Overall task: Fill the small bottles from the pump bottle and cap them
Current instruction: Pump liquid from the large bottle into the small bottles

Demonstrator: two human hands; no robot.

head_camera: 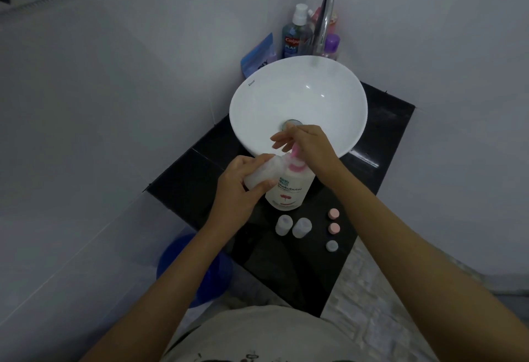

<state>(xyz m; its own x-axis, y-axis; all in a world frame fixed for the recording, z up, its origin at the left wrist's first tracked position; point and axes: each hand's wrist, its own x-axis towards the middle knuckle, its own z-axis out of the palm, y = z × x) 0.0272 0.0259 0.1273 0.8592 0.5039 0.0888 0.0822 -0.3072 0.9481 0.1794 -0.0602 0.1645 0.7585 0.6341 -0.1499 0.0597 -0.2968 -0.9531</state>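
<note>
Now both hands work at the white pump bottle with a pink pump head [287,187], just in front of the round white basin [297,98].

Left hand [239,187] is curled with its grip closed round a small translucent plastic bottle [262,171], tilted so its mouth meets the pink spout. Right hand [307,144] arches over the pump head, palm down, fingers partly bent; whether it clasps the head or only presses it is hard to tell. Two more small translucent bottles [293,226] stand upright side by side near the front of the black glossy surface [183,184], with two pink caps [333,221] and one pale cap [332,245] in a row to their right, near the surface's right edge. Bare surface lies in front of the bottles, towards the near edge.
</note>
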